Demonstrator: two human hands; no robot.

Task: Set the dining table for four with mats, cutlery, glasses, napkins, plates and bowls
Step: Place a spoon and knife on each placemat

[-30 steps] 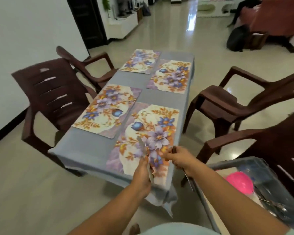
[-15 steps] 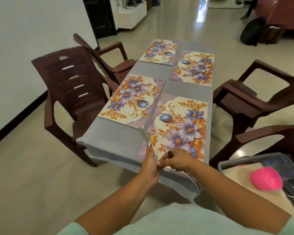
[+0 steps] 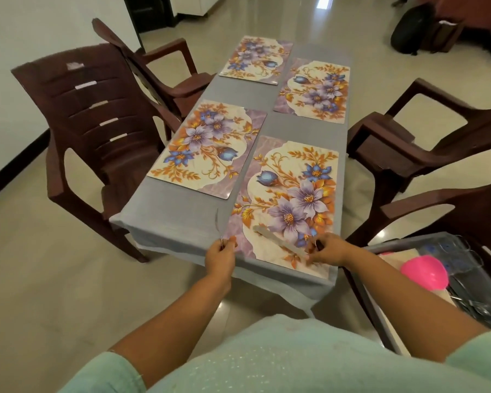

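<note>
**A:** How far along is the setting?

**B:** Early, I'd judge. Four floral mats lie on the grey tabletop [image 3: 182, 219]: the near-right mat [image 3: 288, 199], the near-left mat [image 3: 210, 148], the far-right mat [image 3: 313, 93] and the far-left mat [image 3: 257, 59]. So mats look done. No glasses, napkins, plates or bowls stand on any of them, and the cutlery is only starting, at the place nearest the tabletop's near edge.

**A:** What's in the hands?

**B:** The left hand [image 3: 220, 255] pinches the handle end of a fork [image 3: 217, 225] between thumb and fingertips. The fork points away from the person, along the strip of cloth just beside the near-right mat's left edge. I can't tell whether its tines touch the cloth.

**A:** And the other one?

**B:** The right hand [image 3: 328, 249] has its fingers curled around the handle of a knife [image 3: 278, 240]. The blade lies across the mat's near-left part, slanting toward the fork, low over the mat or on it.

**A:** Where does the rest come from?

**B:** Probably the grey bin [image 3: 386, 248] beside the tabletop's near-right corner. It holds a pink bowl [image 3: 425, 272], some metal cutlery and what seem to be clear glasses, though those are blurred.

**A:** What's left, then?

**B:** Nearly everything: three more places of cutlery, then all the glasses, napkins, plates and bowls.
</note>
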